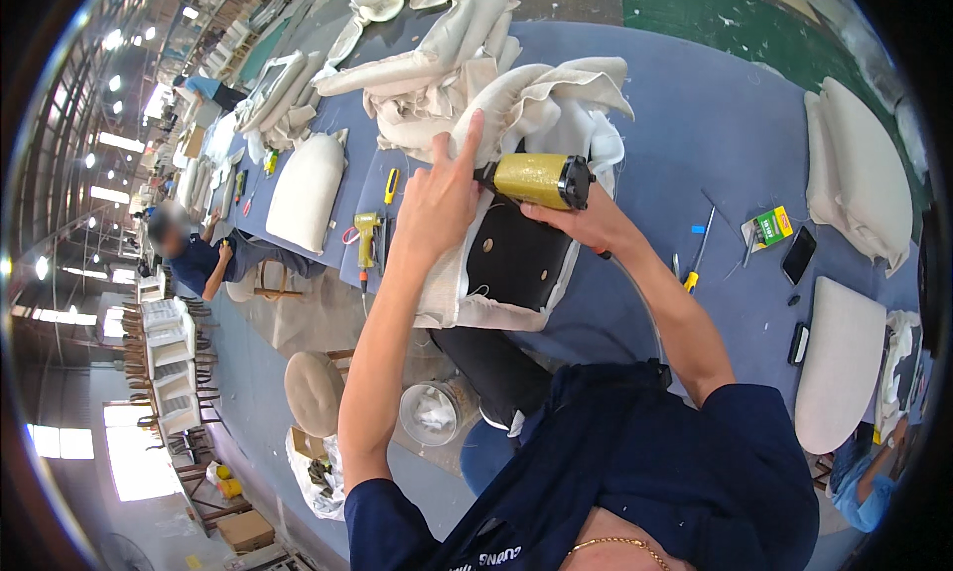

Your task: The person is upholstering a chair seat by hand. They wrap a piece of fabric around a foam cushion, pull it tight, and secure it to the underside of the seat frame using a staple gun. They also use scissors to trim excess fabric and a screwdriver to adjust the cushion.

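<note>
In my right hand (596,218) is a yellow-green pneumatic staple gun (536,180) with a black end cap. Its nose points left, close beside my left hand (442,199), which lies on the cream cushion cover with the index finger stretched out. Beneath both hands sits an upholstered chair part (511,258) with a black underside panel, small round holes and cream fabric folded around its edges. Whether the gun's nose touches the fabric is hard to see. Loose cream fabric (556,79) bunches up at its far side.
The blue-covered table (695,104) holds cream padded pieces (859,169), another staple gun (367,235), a yellow-handled screwdriver (692,278), a phone (799,255) and a small green-yellow box (767,229). A white bucket (429,414) and a round stool (316,392) stand below left. Co-workers (194,258) sit nearby.
</note>
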